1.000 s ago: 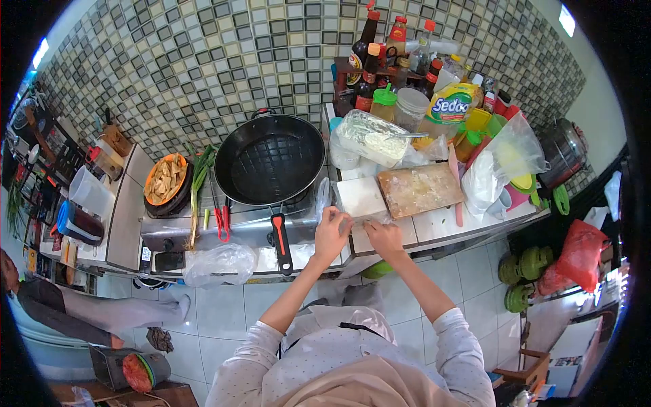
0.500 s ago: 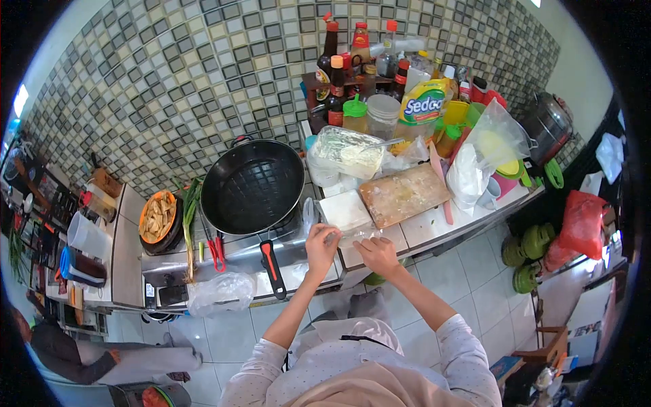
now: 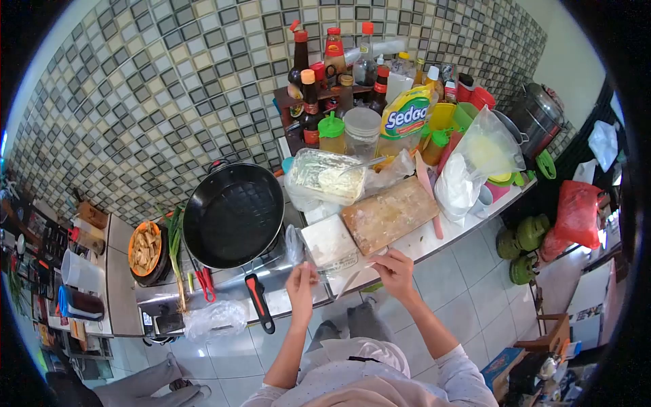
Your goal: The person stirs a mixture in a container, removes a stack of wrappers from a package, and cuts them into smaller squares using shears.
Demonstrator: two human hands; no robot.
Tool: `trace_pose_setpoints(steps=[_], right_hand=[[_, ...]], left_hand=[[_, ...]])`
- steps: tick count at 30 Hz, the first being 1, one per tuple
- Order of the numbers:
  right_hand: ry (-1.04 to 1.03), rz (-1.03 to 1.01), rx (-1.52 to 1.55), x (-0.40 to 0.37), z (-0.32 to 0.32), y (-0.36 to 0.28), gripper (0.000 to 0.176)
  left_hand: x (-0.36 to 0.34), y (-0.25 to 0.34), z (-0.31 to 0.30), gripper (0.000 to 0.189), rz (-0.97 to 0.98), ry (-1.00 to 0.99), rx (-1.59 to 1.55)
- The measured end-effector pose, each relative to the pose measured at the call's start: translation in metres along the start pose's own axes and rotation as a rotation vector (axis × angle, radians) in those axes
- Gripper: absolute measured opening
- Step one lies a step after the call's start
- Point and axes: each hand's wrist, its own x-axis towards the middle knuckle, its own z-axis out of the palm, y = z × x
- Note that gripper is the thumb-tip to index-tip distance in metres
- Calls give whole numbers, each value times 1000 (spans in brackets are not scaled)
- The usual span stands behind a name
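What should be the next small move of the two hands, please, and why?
Probably ease the near edge of the clear plastic a little wider: the left hand and right hand seem to hold it at opposite sides, and the white square stack lies just beyond, beside the wooden board.

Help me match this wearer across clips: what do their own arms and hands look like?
Both the left hand and the right hand are bare, without gloves; I can make out no watch or bracelet. The sleeves are whitish with small dark dots and end around the elbows, leaving the forearms uncovered.
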Motion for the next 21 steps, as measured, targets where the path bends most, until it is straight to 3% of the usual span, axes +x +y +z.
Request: trace_pose_setpoints(steps=[1,3,4,6,9,11,13,14,16,17,20,21], right_hand=[[3,-51,-15,8,-9,-3,22],[-14,-77,-8,24,-26,-6,23],[-35,-106,10,30,-32,-7,25],[-61,-119,40,43,-44,-5,28],[-90,-79,92,56,-57,11,34],[-90,-22,103,58,-64,31,37],[-24,189,403,54,-65,60,39],[-25,191,404,51,-70,69,39],[-48,612,751,54,-81,81,39],[-58,608,757,56,-86,92,39],[-164,690,830,67,-96,120,38],[-229,663,565,72,-98,125,37]], left_hand=[[0,2,6,36,-6,-7,-2],[2,5,19,52,-468,-529,-420],[2,14,31,52,-470,-526,-425],[8,32,64,60,-704,-741,-666],[21,34,100,57,-590,-655,-652],[35,31,114,46,-511,-772,-671],[41,26,131,38,-355,-451,-465],[47,26,134,39,-390,-455,-465],[55,15,143,39,-336,-424,-302],[59,11,147,38,-286,-396,-141],[62,13,164,39,-216,-384,-84],[64,10,167,39,-215,-370,-87]])
